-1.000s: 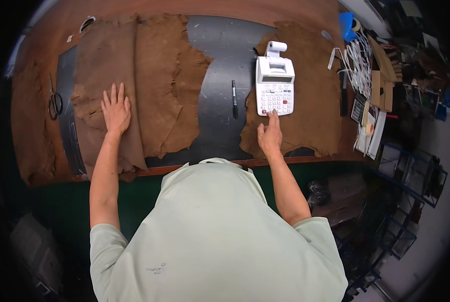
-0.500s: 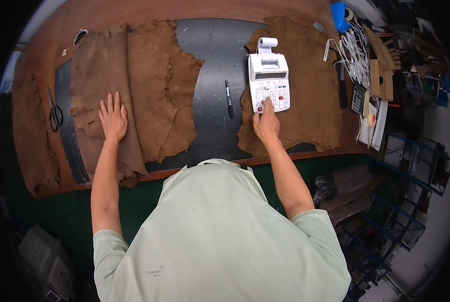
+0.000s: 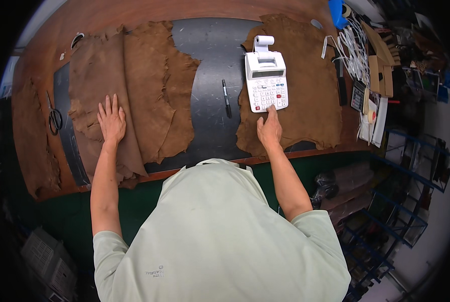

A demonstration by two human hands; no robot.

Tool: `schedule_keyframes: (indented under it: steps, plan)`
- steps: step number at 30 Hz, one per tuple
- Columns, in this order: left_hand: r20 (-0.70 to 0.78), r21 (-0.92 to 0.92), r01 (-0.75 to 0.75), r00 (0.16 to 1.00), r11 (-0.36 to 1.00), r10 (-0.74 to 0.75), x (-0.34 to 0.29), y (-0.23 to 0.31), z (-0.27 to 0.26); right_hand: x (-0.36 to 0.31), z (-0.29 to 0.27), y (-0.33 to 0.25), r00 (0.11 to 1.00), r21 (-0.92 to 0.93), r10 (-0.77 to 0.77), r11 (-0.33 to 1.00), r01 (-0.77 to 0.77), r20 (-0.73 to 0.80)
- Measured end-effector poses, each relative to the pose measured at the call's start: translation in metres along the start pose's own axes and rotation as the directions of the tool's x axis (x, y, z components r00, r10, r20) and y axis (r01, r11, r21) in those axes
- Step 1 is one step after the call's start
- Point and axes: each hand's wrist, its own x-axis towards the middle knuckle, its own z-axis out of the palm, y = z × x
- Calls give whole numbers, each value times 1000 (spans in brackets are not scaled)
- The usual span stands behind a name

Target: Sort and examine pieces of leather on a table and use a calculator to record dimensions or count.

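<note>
Left hand (image 3: 111, 123) lies flat, fingers a little spread, on the folded hide (image 3: 101, 65); right hand (image 3: 270, 128) has its thumb apart and a fingertip at the calculator's (image 3: 266, 80) lowest keys, though I can't tell whether it presses. Calculator sits on the right-hand hide (image 3: 310, 90), near its left edge. Between hides, a pen (image 3: 226, 98) on the black mat (image 3: 215, 50); far left, scissors (image 3: 54, 121) on the table (image 3: 64, 166).
</note>
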Motion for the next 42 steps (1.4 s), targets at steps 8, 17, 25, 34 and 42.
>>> schedule_keyframes:
  steps: [8,17,25,34,42]
  plan:
    - [18,7,3,1000,1000,-3,2,-1,1,12,-9,-3,1000,39,-29,999,28,4]
    - [-133,-29,29,991,999,-33,-4,14,-5,30,-9,20,998,28,33,999,-31,-53]
    - [-195,-307,-319,943,897,269,-46,119,-43,20,-14,11,994,118,29,993,-17,-105]
    - [-86,-338,-279,960,899,266,-28,156,-28,-11,0,-26,996,256,-50,966,29,79]
    - [222,-813,244,969,528,-107,-12,86,-62,-22,3,-20,980,272,63,956,-113,187]
